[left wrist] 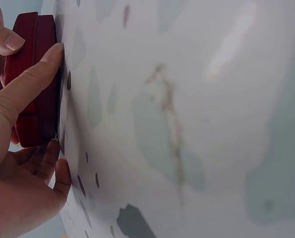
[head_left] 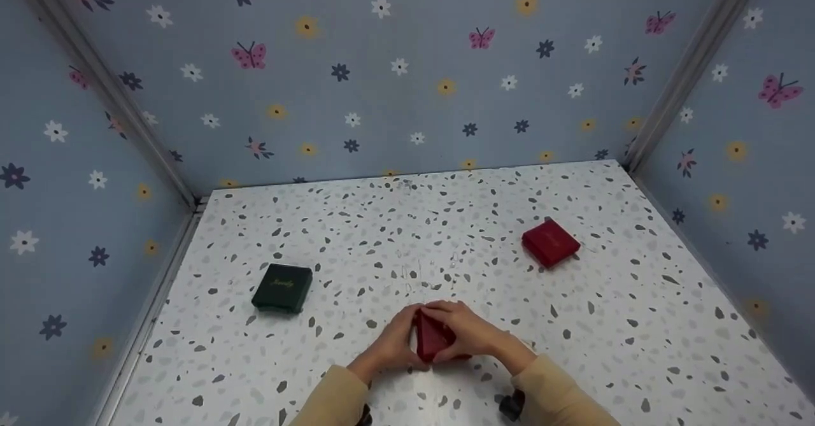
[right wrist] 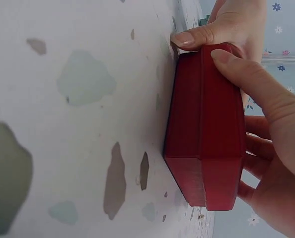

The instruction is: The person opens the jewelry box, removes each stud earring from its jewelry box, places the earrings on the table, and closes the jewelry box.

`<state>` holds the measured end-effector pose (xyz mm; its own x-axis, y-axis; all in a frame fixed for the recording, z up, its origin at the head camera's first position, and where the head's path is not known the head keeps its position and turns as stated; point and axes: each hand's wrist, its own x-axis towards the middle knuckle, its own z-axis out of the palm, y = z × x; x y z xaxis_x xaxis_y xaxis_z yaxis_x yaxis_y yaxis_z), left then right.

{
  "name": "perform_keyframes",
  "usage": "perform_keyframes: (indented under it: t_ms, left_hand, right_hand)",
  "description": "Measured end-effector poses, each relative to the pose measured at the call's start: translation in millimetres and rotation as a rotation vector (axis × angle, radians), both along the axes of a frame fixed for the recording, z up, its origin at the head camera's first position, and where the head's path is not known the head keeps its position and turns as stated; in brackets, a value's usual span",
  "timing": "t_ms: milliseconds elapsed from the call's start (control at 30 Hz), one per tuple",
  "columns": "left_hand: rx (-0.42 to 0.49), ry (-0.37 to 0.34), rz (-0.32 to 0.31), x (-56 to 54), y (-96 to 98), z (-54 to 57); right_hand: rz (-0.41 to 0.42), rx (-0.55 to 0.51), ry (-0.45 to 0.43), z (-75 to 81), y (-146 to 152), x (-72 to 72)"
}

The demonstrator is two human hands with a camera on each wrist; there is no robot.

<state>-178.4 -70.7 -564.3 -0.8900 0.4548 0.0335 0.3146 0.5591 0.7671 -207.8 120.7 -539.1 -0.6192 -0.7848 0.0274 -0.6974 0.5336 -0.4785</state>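
Red box (head_left: 430, 338), lower centre of frame; left hand (head_left: 396, 343) and right hand (head_left: 472, 330) grasp it from either side; probably light, stiff, little slip; best held by opposite side walls

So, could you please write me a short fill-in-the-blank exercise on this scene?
The left hand and right hand both touch a box whose colour is ____.
In the head view, the dark green box lies to the ____ of both hands.
The pink winged insects printed on the back wall are ____.
The head view shows ____ boxes altogether.
Missing words: red; left; butterflies; three.
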Motion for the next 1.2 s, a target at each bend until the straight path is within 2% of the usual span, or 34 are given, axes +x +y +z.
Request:
perform_keyframes:
  t_ms: [367, 567, 733, 900, 1200]
  left_hand:
    - [-0.040, -0.048, 0.019, 0.7, 2.0, 3.0]
    - [0.009, -0.102, 0.009, 1.9, 2.4, 6.0]
    - [0.050, -0.092, -0.023, 2.6, 2.5, 8.6]
    - [0.041, -0.089, -0.023, 4.5, 2.2, 12.2]
    - [0.018, -0.139, -0.025, 8.7, -1.1, 21.2]
  right_hand:
    - [0.002, 0.033, 0.032, -0.4, 0.7, 1.3]
    - [0.011, 0.024, 0.027, -2.3, 1.1, 1.9]
    - [0.021, 0.036, 0.060, -3.3, 1.3, 3.1]
    - [0.023, 0.052, 0.077, -2.6, 3.2, 4.1]
    - [0.037, 0.003, 0.057, -1.6, 7.3, 5.0]
